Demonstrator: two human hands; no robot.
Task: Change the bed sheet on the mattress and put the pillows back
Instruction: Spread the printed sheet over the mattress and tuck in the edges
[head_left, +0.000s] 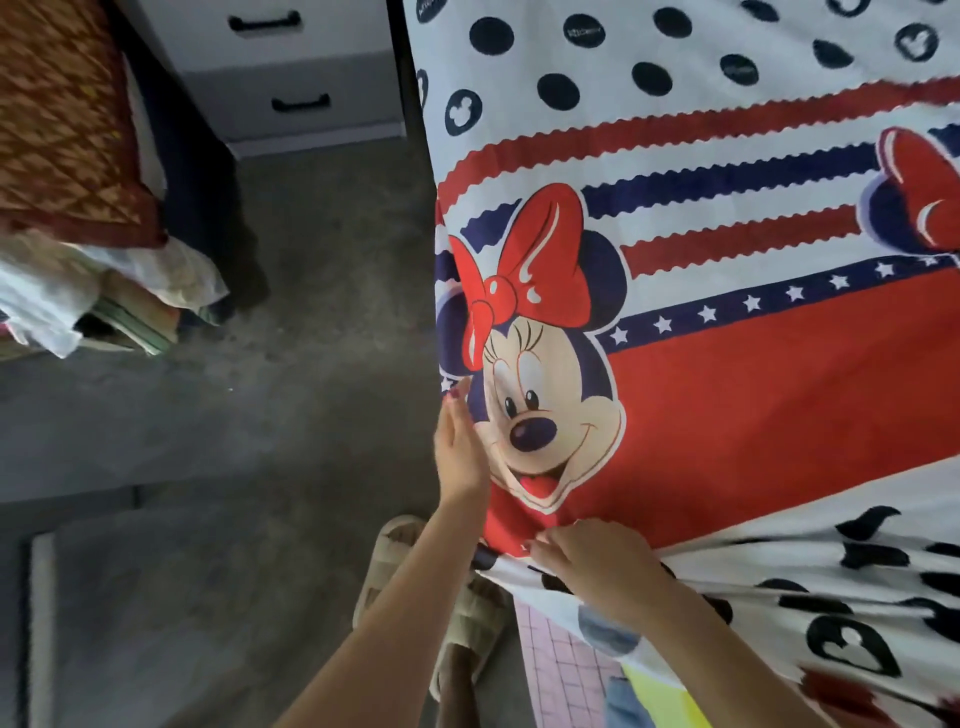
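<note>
A cartoon-mouse bed sheet (727, 260) in red, white and navy, with stripes, stars and dots, is spread over the mattress on the right. My left hand (460, 452) lies flat with straight fingers against the sheet's left edge, beside the printed face. My right hand (597, 566) grips a bunched fold of the sheet near the mattress corner, where the fabric gathers into creases. Under that fold a pink checked layer (561, 670) shows. No pillows are in view.
A grey drawer unit (291, 78) with black handles stands at the back beside the bed. At far left lies a red quilted cover (62, 130) over a heap of folded cloths (114, 296). Grey floor (260, 441) runs between; my sandalled foot (400, 561) stands by the bed.
</note>
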